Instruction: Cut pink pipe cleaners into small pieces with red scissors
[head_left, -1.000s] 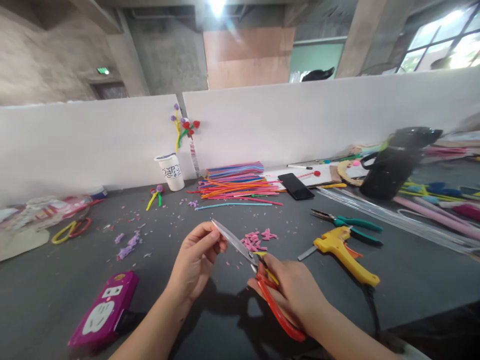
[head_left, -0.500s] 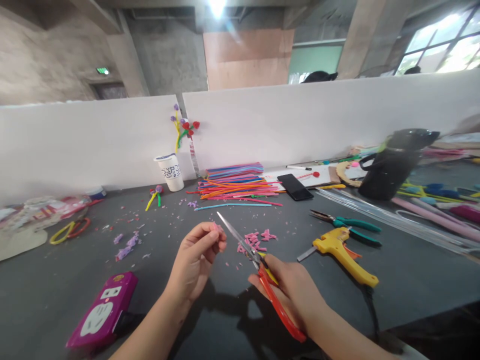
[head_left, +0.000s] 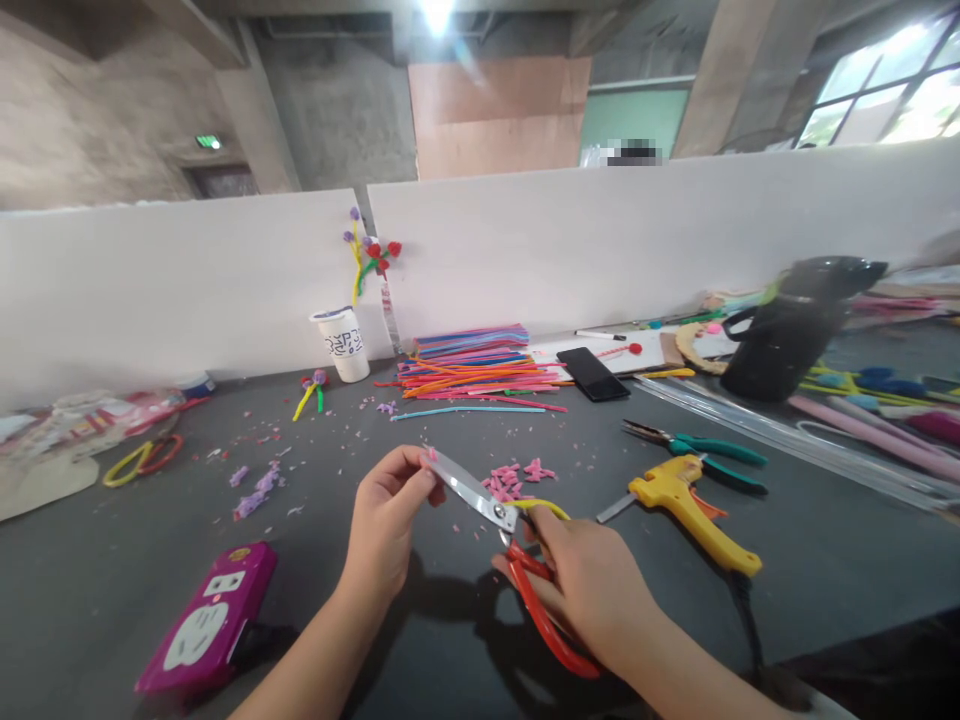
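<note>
My left hand point(head_left: 390, 505) pinches a small pink fuzzy piece point(head_left: 430, 456) between thumb and forefinger, mostly covered by the fingertips. My right hand point(head_left: 585, 570) grips scissors point(head_left: 480, 495) with red and yellow handles. The tips of their blades reach the pink piece at my left fingertips. Just beyond the scissors lies a small heap of short pink cuttings point(head_left: 517, 478). Purple cuttings point(head_left: 259, 492) are scattered to the left of my left hand.
Pipe cleaners point(head_left: 472, 370) are stacked at the back, beside a phone point(head_left: 592, 373) and a paper cup point(head_left: 346, 350). On the right lie pliers point(head_left: 712, 448), a yellow glue gun point(head_left: 682, 500) and a black jug point(head_left: 787, 330). A purple power strip point(head_left: 210, 625) sits front left.
The scissors have turned and moved so that their blades, pointing past my left hand before, now meet the pink piece. The handles have spread apart. My left hand has barely moved.
</note>
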